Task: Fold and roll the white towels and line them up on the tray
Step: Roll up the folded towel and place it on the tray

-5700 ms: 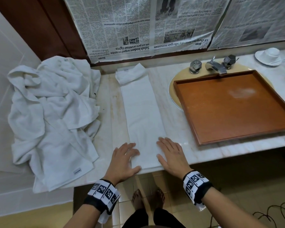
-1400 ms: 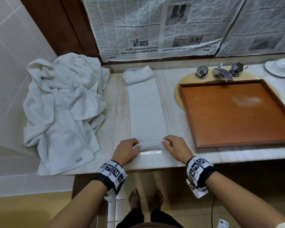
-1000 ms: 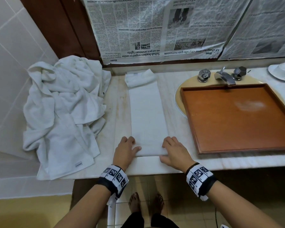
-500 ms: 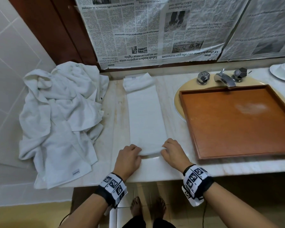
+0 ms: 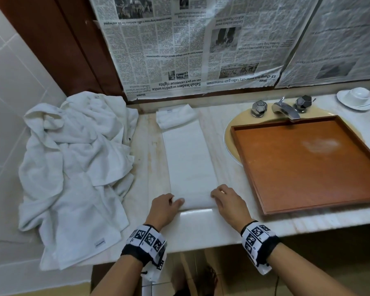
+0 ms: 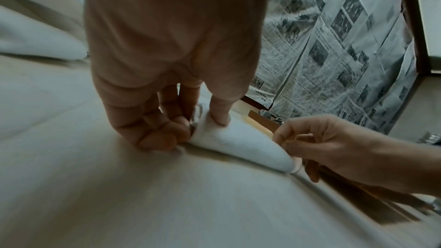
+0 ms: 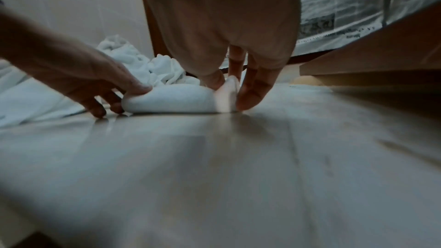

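left hand (image 5: 163, 207): pinching the left end of the starting roll, thumb on top, fingers curled at the end face.
right hand (image 5: 226, 201): gripping the right end likewise; how far its fingers are tucking under is unclear in the blurred wrist view.
folded towel (image 5: 189, 159): lying as a long strip on the counter (image 5: 201, 227), near end turned over into a first small roll, far end bunched by the wall.
technique: both ends should be advancing evenly, tightly, to avoid a coned roll.
tray (image 5: 252, 167): sitting over the sink, just right of the strip, holding no rolls.
towel pile (image 5: 73, 167): waiting at left; its small hem label is illegible.
newspaper (image 5: 201, 50): hanging upside down; reading "sabah leaders urged to unite".
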The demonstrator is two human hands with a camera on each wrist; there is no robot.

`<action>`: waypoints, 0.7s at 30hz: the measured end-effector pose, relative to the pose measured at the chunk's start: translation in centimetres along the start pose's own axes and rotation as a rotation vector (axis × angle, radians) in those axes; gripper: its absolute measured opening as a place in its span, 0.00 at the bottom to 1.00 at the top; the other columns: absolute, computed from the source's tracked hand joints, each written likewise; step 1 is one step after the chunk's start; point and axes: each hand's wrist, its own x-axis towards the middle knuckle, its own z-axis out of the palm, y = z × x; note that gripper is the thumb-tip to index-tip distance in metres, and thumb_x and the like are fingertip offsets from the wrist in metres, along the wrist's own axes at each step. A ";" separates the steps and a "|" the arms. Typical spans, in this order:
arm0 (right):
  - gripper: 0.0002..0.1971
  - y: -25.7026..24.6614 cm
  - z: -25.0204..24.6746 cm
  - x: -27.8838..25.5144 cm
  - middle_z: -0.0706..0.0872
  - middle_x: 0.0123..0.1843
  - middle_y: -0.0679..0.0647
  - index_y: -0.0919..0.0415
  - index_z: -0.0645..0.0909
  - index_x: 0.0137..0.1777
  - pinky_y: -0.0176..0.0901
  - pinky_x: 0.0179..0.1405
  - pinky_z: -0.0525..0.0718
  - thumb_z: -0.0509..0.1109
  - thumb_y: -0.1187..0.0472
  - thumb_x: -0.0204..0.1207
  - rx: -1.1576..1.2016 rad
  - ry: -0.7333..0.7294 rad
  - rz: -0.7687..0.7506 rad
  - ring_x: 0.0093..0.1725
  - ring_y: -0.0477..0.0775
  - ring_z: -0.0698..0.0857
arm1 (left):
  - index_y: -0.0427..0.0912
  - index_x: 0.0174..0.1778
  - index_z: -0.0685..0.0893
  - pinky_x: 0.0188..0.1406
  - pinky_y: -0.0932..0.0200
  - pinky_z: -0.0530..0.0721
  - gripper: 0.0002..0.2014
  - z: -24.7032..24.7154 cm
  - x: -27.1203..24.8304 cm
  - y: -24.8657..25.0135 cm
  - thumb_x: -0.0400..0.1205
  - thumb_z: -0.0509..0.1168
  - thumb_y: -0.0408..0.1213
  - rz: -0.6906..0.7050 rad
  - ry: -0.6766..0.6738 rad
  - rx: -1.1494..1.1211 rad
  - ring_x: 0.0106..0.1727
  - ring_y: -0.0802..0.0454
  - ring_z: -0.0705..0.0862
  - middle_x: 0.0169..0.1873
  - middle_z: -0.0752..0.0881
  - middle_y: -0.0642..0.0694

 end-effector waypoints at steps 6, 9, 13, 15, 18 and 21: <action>0.18 0.0 0.0 -0.4 0.83 0.56 0.50 0.57 0.84 0.54 0.45 0.38 0.87 0.75 0.55 0.64 -0.166 -0.074 -0.171 0.53 0.55 0.83 | 0.44 0.33 0.71 0.34 0.58 0.66 0.23 0.7 0.6 0.4 0.82 0.68 0.59 -0.050 0.125 -0.048 0.35 0.52 0.73 0.32 0.74 0.49; 0.19 0.0 -0.1 0.2 0.84 0.55 0.51 0.59 0.84 0.51 0.43 0.38 0.85 0.79 0.60 0.59 -0.154 -0.104 -0.201 0.54 0.55 0.84 | 0.46 0.55 0.79 0.46 0.60 0.73 0.14 1.2 0.0 0.1 0.83 0.68 0.53 0.045 0.239 -0.098 0.48 0.51 0.79 0.51 0.75 0.50; 0.13 0.6 -0.3 1.7 0.82 0.57 0.49 0.60 0.82 0.56 0.42 0.41 0.81 0.68 0.58 0.72 -0.058 -0.174 -0.133 0.58 0.51 0.79 | 0.51 0.62 0.83 0.49 0.55 0.81 0.13 1.8 -0.6 -0.2 0.87 0.62 0.51 0.190 0.213 0.065 0.56 0.50 0.80 0.60 0.74 0.52; 0.17 1.1 -0.5 2.4 0.81 0.57 0.49 0.60 0.81 0.58 0.46 0.45 0.81 0.60 0.52 0.75 -0.009 -0.248 -0.119 0.59 0.52 0.78 | 0.52 0.64 0.83 0.51 0.53 0.83 0.19 1.9 -0.8 -0.6 0.85 0.61 0.59 0.199 0.188 0.113 0.60 0.54 0.78 0.63 0.75 0.56; 0.15 1.6 -1.0 3.3 0.83 0.54 0.51 0.60 0.83 0.58 0.48 0.51 0.79 0.63 0.53 0.79 0.068 -0.298 -0.097 0.57 0.55 0.79 | 0.53 0.65 0.83 0.50 0.52 0.86 0.28 1.8 -0.7 -1.5 0.79 0.61 0.70 0.240 0.161 0.172 0.62 0.58 0.76 0.63 0.75 0.59; 0.12 1.8 -1.1 3.8 0.82 0.56 0.53 0.61 0.84 0.61 0.45 0.53 0.78 0.65 0.59 0.81 0.133 -0.277 -0.083 0.54 0.56 0.82 | 0.53 0.65 0.84 0.53 0.54 0.85 0.29 1.2 0.0 -1.7 0.78 0.63 0.70 0.254 0.121 0.184 0.62 0.59 0.76 0.62 0.76 0.59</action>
